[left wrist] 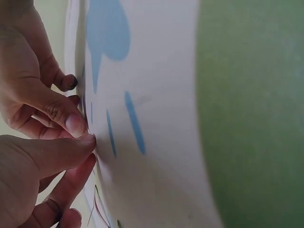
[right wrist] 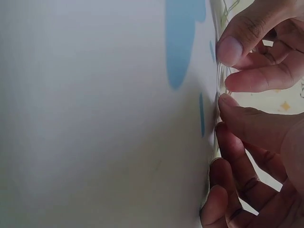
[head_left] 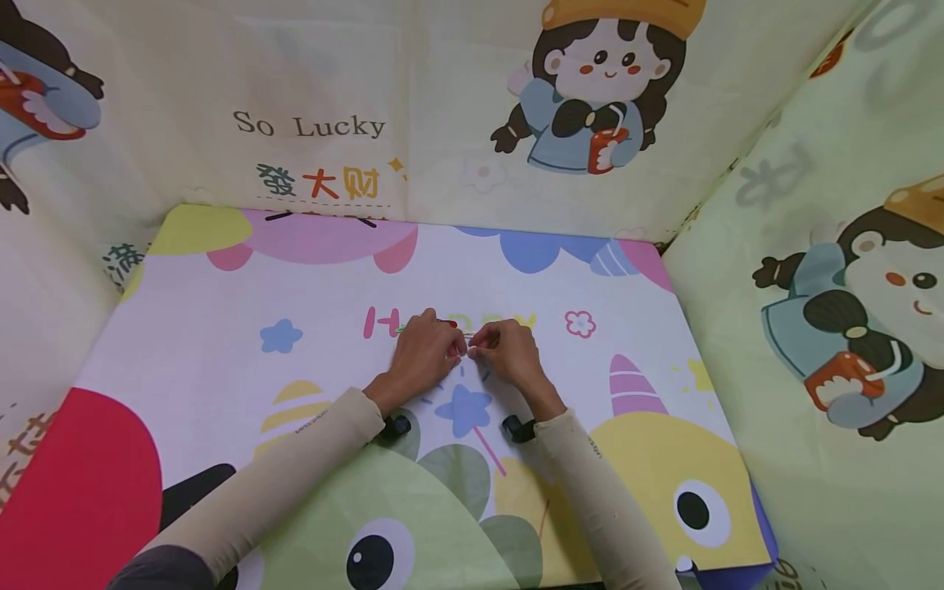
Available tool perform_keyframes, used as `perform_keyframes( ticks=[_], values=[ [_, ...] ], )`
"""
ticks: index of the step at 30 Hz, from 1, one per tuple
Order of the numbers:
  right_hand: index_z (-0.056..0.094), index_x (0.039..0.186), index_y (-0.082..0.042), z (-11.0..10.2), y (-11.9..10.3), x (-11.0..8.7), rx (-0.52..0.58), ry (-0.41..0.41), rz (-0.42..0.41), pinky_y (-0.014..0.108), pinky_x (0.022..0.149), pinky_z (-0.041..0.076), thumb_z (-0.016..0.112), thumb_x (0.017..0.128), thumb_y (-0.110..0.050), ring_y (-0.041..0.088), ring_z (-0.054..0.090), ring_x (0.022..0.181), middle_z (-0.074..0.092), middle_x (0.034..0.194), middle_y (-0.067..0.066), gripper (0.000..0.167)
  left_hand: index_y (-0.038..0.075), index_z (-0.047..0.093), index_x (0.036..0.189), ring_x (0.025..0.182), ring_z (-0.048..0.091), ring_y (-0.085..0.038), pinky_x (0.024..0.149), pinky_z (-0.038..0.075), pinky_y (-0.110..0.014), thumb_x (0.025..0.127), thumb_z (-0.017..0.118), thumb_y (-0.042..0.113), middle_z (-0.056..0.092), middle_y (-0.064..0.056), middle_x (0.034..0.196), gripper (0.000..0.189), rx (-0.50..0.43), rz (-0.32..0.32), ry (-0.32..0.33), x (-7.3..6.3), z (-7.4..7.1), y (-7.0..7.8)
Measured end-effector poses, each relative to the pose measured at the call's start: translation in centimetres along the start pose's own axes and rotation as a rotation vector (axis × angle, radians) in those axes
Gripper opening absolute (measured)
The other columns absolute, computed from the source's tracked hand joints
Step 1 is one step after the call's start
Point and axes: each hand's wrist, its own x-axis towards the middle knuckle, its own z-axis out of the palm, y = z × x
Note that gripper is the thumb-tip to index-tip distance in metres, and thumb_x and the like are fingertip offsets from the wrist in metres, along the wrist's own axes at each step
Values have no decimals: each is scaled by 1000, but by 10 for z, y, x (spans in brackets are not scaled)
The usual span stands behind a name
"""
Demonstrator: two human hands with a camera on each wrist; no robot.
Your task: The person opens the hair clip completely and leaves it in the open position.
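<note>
Over the printed HAPPY lettering, my left hand and right hand meet with thumbs and fingertips almost touching. Both pinch thin, pale strands, which look like string or fine wire; their exact kind is too small to tell. In the left wrist view, the left hand is nearest, with the right hand beyond it. Loose dark reddish and green strands hang below the left fingers. A small red piece shows beside the left knuckles in the head view. The pinched ends are mostly hidden by the fingertips.
A tabletop cover printed with cartoon shapes lies under both hands. Cartoon-printed cloth walls stand at the back, left and right. Each wrist carries a small black camera, both close above the cover.
</note>
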Motion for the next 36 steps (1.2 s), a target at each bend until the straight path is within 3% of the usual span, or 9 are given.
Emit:
perform_keyframes(
  ticks=[6,18,26,36],
  values=[
    [81,84,-18,-1,1,-1,-4,-18,-13,30,66,44,90,86,-18,14,60,70,70,72,-1,9,21,84,91,81,48,-21,75,41,-37,84,87,13,72,5,76,11,0,-4,4,0,-1,0],
    [77,94,-11,-7,2,-9,133,-52,-21,31,73,45,80,94,-11,17,57,74,67,79,4,3,18,84,97,81,48,-21,78,43,-37,89,81,10,76,3,82,12,-59,-43,21,-1,-8,1],
    [77,96,-7,-10,3,-10,241,-1,-66,30,71,47,79,96,-15,17,62,75,75,85,7,9,17,85,106,87,54,-22,78,45,-37,93,80,10,82,0,93,16,-222,-99,20,0,-17,1],
    [79,99,-7,-13,7,-9,357,38,-84,25,68,45,78,96,-14,17,62,76,73,85,8,8,18,84,111,96,62,-22,84,49,-34,97,77,11,82,0,102,18,-480,-216,-1,3,-18,-4]
  ],
)
